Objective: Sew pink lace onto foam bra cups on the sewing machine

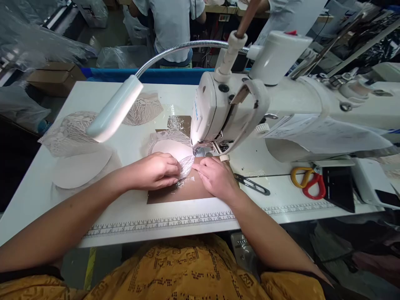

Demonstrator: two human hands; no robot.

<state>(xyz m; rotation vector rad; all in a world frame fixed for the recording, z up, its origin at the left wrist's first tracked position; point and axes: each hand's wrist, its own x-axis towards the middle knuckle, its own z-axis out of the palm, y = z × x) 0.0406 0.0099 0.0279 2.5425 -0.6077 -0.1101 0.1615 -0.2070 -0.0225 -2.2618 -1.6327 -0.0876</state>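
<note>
A pale cup-shaped piece with lace (170, 146) lies under the head of a white sewing machine (208, 110), over a brown sheet (195, 189). My left hand (162, 170) is closed on the lace edge at the piece's near side, its fingers curled together. Just right of the needle area, my right hand (215, 174) rests on the brown sheet, with its fingers stretched forward and the index fingertip at the lace edge. The needle tip itself is too small to make out.
Lace pieces (76, 129) and a pale cup (83, 168) lie at the left. A lamp (115, 108) hangs above. Thread snips (252, 184), scissors (314, 183) and a dark phone-like object (338, 187) lie right. A person (171, 29) sits beyond the table.
</note>
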